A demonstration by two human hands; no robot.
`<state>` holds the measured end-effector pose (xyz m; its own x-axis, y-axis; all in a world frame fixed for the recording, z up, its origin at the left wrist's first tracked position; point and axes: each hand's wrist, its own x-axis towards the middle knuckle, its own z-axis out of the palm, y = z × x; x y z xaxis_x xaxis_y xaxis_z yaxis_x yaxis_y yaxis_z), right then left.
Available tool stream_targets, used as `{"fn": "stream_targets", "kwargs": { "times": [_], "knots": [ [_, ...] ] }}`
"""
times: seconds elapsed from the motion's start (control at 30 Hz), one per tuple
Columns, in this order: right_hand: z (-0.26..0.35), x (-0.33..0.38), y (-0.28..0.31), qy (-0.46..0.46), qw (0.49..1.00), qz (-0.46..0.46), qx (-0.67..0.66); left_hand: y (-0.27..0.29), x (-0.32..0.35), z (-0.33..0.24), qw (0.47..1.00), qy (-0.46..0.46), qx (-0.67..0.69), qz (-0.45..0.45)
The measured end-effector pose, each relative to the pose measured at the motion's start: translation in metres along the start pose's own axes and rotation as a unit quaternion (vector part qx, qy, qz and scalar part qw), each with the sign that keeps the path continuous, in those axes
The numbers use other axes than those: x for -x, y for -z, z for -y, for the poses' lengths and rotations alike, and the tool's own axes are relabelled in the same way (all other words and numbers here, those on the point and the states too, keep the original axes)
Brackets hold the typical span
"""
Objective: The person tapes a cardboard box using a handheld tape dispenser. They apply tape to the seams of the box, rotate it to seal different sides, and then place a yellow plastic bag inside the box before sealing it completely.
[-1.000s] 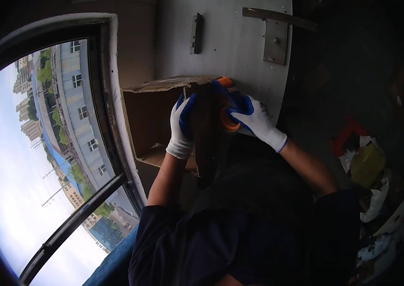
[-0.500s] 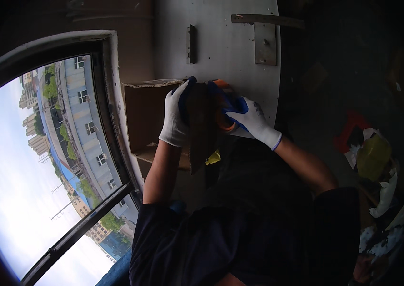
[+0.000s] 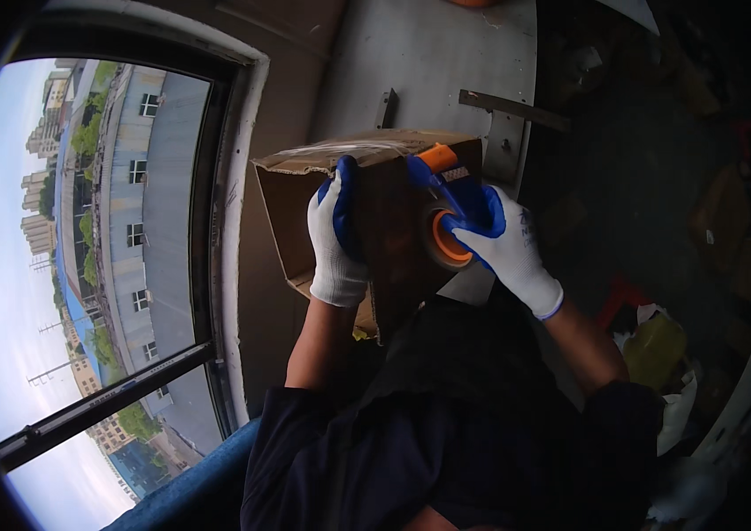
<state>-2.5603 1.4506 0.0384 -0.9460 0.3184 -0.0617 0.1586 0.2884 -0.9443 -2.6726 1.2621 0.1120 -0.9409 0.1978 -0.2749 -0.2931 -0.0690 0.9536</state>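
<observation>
Nearest the camera, the person's dark-sleeved upper arms rise from the lower edge, with the bare forearms reaching up and away toward the work.

The left hand (image 3: 337,239), in a white glove with blue palm coating, is clamped around the near left side of a cardboard box (image 3: 371,221), fingers wrapped over the panel edge and the thumb side pressing the cardboard flat. The right hand (image 3: 504,248), gloved the same way, grasps a tape dispenser (image 3: 444,217) with an orange roll core and an orange handle tip; the dispenser sits against the box's right face, touching it.

The box lies straight ahead of both hands, between them, held up off any surface. Its long axis runs roughly left to right across the view, the open brown interior facing left toward the window (image 3: 101,292). The left hand is the nearer one to the box's middle; the right works at its right end, where the dispenser meets the cardboard.

Beyond the box stands a pale grey panel (image 3: 428,62) with metal brackets. Down by the right elbow, well apart from the hands, lies yellow and white litter (image 3: 658,354).
</observation>
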Motion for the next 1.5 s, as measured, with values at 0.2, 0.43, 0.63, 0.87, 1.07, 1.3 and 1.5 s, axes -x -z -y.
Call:
{"fn": "stream_targets", "kwargs": {
  "times": [0.2, 0.43, 0.63, 0.87, 1.07, 1.3, 1.5],
  "knots": [
    [0.087, -0.043, 0.027, 0.089, 0.976, 0.095, 0.173, 0.026, 0.023, -0.004, 0.993, -0.065, 0.093, -0.031],
    [0.116, -0.045, -0.046, 0.078, 0.942, 0.133, 0.3, 0.098, 0.0, 0.027, 0.986, -0.012, 0.165, -0.02],
    [0.12, -0.044, -0.068, 0.068, 0.939, 0.168, 0.294, 0.119, 0.0, 0.002, 0.961, 0.059, 0.264, -0.052],
    [0.135, -0.015, -0.066, 0.122, 0.95, 0.121, 0.259, 0.127, 0.017, 0.005, 0.948, 0.062, 0.305, -0.064],
    [0.123, 0.008, -0.057, 0.109, 0.962, 0.096, 0.231, 0.129, -0.001, 0.026, 0.979, -0.012, 0.174, -0.109],
    [0.09, 0.043, -0.049, 0.078, 0.955, 0.107, 0.267, 0.173, -0.04, 0.062, 0.956, 0.071, 0.253, -0.131],
    [0.082, 0.066, -0.041, 0.049, 0.955, 0.106, 0.272, 0.208, -0.05, 0.069, 0.926, 0.078, 0.327, -0.169]
  ]
}}
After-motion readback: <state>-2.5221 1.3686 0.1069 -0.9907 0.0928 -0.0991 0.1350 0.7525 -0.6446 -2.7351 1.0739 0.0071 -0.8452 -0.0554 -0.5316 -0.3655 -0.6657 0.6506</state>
